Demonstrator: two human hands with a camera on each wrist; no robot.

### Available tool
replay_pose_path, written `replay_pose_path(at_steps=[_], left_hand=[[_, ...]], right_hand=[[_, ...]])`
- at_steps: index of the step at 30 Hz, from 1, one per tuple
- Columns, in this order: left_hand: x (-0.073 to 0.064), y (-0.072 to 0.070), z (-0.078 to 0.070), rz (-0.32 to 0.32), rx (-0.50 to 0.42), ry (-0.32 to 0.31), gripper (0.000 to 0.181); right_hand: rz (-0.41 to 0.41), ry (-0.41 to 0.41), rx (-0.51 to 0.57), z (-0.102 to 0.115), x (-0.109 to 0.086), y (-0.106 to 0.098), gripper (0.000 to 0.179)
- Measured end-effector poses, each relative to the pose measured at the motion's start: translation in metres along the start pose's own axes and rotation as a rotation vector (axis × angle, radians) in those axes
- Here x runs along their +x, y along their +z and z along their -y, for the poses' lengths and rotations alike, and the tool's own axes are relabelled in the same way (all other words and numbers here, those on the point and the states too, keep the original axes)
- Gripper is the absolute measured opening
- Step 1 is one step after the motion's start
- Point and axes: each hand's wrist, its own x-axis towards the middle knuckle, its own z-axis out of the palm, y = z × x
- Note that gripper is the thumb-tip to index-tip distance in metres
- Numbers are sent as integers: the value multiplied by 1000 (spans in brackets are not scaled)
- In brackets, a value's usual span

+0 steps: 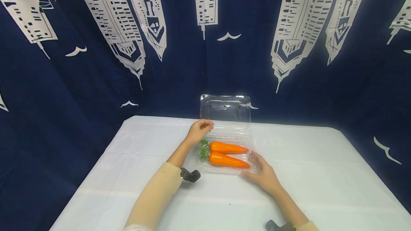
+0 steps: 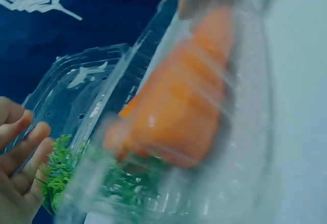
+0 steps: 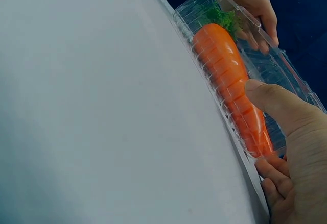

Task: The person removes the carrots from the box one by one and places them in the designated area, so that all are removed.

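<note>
Clock directions taken from the centre of the clear container (image 1: pixel 221 170), head view.

8 o'clock: black wrist device (image 1: pixel 191 175) on the left forearm.

10–11 o'clock: left hand (image 1: pixel 198 130), near the container's far left corner. Fingers loosely bent; the left wrist view shows them slightly apart with nothing between them. Contact with the rim cannot be told.

9 o'clock: green tops (image 1: pixel 204 149) of two carrots. Far carrot (image 1: pixel 228 148) and near carrot (image 1: pixel 228 160) lie side by side in the container base, tips toward 3 o'clock. The container sits on the white bench (image 1: pixel 305 159), mid-width, toward its far edge.

12 o'clock: transparent lid (image 1: pixel 224 108) stands raised before the dark curtain (image 1: pixel 224 67).

4 o'clock: right hand (image 1: pixel 263 175) holds the container's right end, thumb and fingers curled round it.

Handling (judgement): container likely light, thin, springy and slick; it could slide or buckle under a hard squeeze. Best hold: low on the short end walls; for the lid, its rim corners. Carrots look glossy, smooth and firm, so probably slippery at the taper; take them round the thick body, not by the flimsy tops.
</note>
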Motion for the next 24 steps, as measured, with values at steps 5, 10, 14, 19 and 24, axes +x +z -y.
replay_pose_path(at_steps=[5,10,14,19,24], left_hand=[[-7,6,2,157,102,92,23],[-10,10,4,246,231,159,25],[-12,12,4,281,356,178,26],[-13,13,4,310,490,163,29],[-15,14,2,337,602,156,30]], right_hand=[[2,-1,-19,4,0,-2,95],[8,15,-26,6,0,-3,95],[13,26,-21,8,-1,-2,96],[11,22,-19,8,-1,-2,96],[4,17,-24,6,-1,-1,96]])
